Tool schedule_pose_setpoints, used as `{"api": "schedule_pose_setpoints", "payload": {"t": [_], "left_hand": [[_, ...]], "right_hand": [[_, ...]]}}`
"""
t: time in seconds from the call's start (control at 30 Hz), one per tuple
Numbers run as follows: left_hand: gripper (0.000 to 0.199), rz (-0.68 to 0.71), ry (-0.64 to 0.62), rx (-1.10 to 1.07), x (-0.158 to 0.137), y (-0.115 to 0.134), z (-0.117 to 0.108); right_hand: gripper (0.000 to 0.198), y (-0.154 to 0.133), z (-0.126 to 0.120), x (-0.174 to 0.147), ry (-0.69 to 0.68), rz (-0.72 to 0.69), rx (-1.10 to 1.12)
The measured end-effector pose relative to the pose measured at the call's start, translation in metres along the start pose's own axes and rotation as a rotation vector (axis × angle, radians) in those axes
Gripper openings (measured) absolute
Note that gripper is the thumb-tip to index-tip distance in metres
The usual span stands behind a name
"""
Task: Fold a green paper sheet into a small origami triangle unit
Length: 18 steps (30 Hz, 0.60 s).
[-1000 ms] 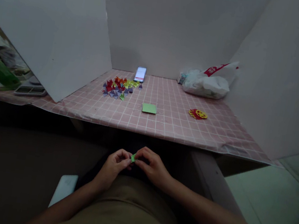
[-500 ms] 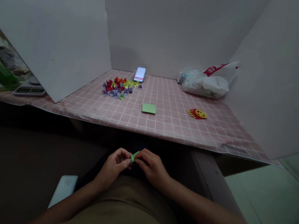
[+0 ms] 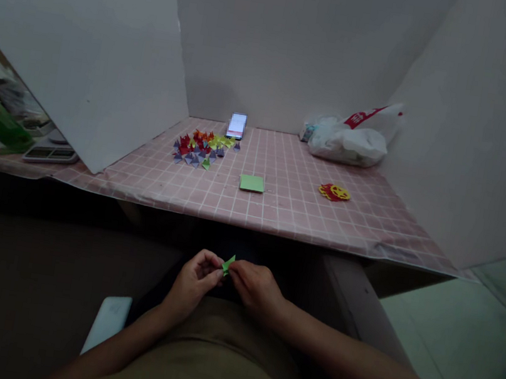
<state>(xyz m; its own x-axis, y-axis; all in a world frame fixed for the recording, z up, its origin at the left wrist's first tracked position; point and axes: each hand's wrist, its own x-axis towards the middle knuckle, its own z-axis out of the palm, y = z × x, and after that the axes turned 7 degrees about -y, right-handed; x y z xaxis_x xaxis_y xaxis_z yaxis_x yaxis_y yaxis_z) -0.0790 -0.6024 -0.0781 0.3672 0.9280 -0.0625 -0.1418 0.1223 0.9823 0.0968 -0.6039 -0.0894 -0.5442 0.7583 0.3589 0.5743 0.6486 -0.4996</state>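
Low over my lap, just short of the table's front edge, a small folded green paper (image 3: 228, 264) is pinched between my two hands. My left hand (image 3: 194, 279) grips its left side with thumb and fingertips. On the right side, my right hand (image 3: 257, 285) closes its fingertips on the same paper; part of the piece is hidden behind the fingers. A stack of green paper squares (image 3: 252, 183) lies on the table ahead. Behind it to the left is a cluster of small folded paper figures (image 3: 199, 148) in red, orange, yellow, purple and green.
A lit phone (image 3: 236, 125) leans at the back of the table (image 3: 278, 212). On the right are red and yellow cut-out shapes (image 3: 334, 193) and a white plastic bag (image 3: 350, 142). White panels enclose the table. A scale (image 3: 52, 152) stands left; a pale flat device (image 3: 107, 323) lies beside me.
The fingers of my right hand have drawn in closer together and dipped slightly at the green paper. My left hand has hardly moved. The table things stay put.
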Motion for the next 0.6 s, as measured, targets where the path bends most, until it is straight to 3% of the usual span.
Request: {"api": "schedule_pose_setpoints", "payload": {"t": [0.23,0.6], "left_hand": [[0.021,0.007,0.017,0.052,-0.0024,0.0028,0.0043],[0.032,-0.043,0.015,-0.115,-0.0006,-0.0010,0.0061]], "right_hand": [[0.017,-0.0013,-0.0004,0.0003,0.003,0.037,0.009],[0.016,-0.0029,0.0005,0.0001,0.019,0.040,0.038]]}}
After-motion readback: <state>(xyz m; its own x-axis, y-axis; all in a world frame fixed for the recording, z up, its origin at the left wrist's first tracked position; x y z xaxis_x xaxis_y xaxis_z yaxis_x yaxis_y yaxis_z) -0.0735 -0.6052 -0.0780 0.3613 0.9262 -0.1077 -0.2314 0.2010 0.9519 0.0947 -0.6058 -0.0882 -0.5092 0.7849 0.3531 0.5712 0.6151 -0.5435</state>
